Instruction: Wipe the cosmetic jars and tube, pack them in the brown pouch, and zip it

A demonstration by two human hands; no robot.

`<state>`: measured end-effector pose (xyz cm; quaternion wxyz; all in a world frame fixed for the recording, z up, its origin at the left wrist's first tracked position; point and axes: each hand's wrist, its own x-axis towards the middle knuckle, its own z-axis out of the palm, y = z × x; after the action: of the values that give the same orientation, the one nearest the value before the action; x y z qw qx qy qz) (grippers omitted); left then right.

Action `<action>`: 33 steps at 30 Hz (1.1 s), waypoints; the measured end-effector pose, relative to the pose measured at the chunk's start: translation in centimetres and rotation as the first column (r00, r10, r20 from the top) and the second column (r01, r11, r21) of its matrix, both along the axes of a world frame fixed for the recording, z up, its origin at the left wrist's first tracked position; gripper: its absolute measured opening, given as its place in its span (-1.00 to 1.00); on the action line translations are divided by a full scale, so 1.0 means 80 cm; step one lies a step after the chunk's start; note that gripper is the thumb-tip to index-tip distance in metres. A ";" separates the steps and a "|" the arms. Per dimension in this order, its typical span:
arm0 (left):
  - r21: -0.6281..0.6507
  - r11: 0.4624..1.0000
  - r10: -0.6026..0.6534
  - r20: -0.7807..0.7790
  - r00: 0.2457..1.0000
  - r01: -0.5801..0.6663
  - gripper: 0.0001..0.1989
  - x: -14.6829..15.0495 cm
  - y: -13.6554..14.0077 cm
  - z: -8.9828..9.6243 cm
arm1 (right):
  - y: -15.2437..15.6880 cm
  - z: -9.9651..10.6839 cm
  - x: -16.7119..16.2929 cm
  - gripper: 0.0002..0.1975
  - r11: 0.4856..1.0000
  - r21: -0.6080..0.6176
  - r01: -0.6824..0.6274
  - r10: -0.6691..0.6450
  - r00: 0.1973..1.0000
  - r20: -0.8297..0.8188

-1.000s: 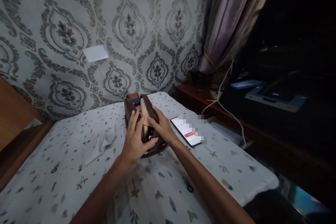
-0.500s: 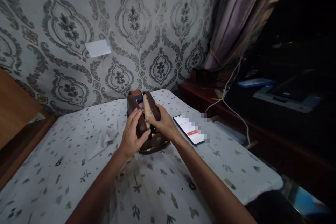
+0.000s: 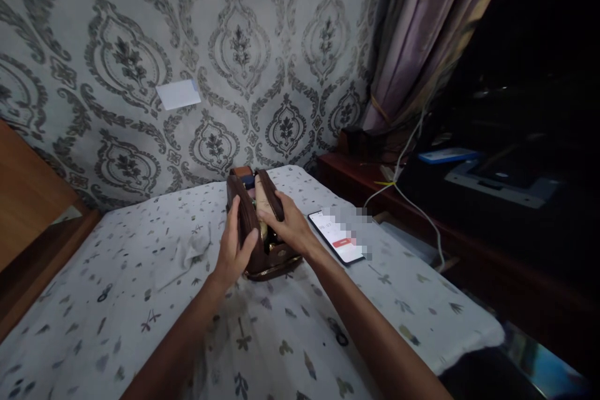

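Two sides of the open bag (image 3: 247, 219) had my grip, apparently for steadiness: left hand (image 3: 232, 247) cupped wide, right hand (image 3: 291, 225) pinching the flap (image 3: 270, 189).

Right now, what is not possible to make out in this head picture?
Head view: inside of the brown bag, mostly hidden by its sides and the right hand.
Head view: phone, partly covered by blocky pixels.
Head view: curtain, its top cut off by the upper edge.
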<state>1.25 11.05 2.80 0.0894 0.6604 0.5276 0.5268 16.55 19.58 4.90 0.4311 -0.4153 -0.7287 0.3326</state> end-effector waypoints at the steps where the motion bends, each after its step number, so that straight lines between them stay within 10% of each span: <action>1: -0.013 1.000 -0.003 0.055 0.998 0.003 -0.38 -0.004 0.002 0.002 | -0.002 0.001 -0.002 -0.16 1.000 0.001 0.011 -0.011 1.000 0.019; 10: 0.036 0.989 0.133 0.180 0.975 -0.141 -0.41 -0.055 0.083 0.019 | -0.018 0.009 -0.018 0.03 0.990 0.082 0.110 -0.122 0.980 0.155; 15: -0.185 0.982 0.028 0.299 0.954 0.029 -0.32 -0.069 0.111 0.005 | -0.022 0.012 -0.017 -0.01 0.986 0.129 0.109 -0.133 0.973 0.189; 25: -0.100 0.988 -0.080 0.308 0.948 0.116 -0.34 -0.081 0.121 0.002 | -0.048 0.058 -0.024 -0.05 0.987 0.097 0.128 -0.160 0.853 0.497; 33: -0.210 0.972 0.197 0.480 0.855 -0.106 -0.59 -0.091 0.181 0.025 | -0.053 0.065 -0.024 -0.13 0.985 0.118 0.129 -0.175 0.788 0.590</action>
<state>-6.06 25.55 4.79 0.2384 0.4480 0.5816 0.6358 14.67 15.31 10.09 0.2190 -0.5405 -0.8030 0.1226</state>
